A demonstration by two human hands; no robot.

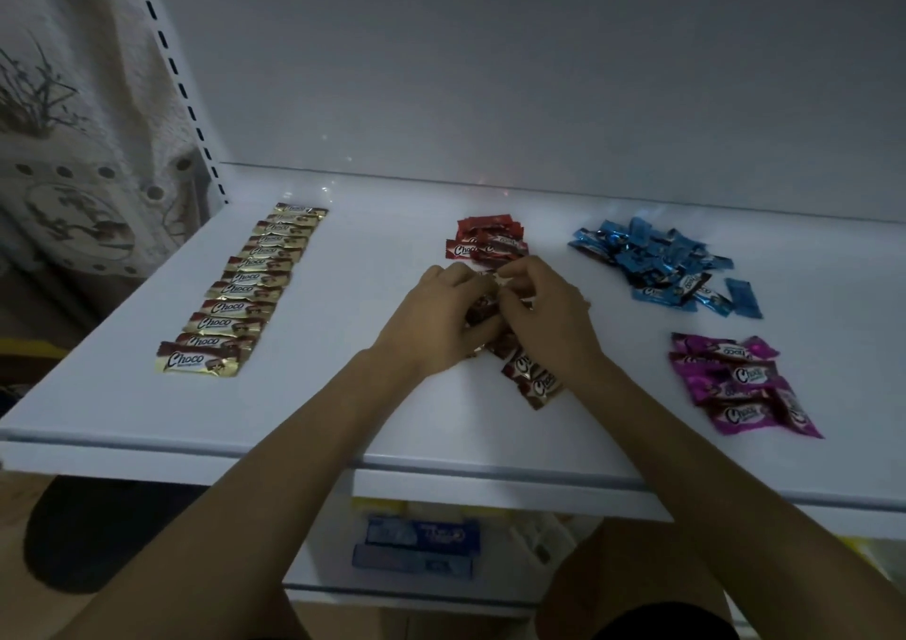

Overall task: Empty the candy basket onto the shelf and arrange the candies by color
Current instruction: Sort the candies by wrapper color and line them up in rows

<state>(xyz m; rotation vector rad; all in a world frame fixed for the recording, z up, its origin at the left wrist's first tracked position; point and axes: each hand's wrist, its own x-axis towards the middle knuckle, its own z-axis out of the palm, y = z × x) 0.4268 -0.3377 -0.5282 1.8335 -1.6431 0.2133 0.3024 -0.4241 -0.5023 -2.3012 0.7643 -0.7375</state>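
From the head camera, the white shelf (372, 257) carried the candies in four color groups. The gold candies (245, 291) lay at the left in one neat overlapping row running front to back, each wrapper printed "Choco". The red candies (490, 242) sat mid-shelf in a loose heap. The left hand (441, 321) and right hand (549, 321) met over that heap, fingers curled, each pinching red wrappers. The blue candies (657, 262) were piled at the right rear, with the magenta candies (740, 384) clustered in front of them. A blue box (421, 546) lay on the lower shelf.
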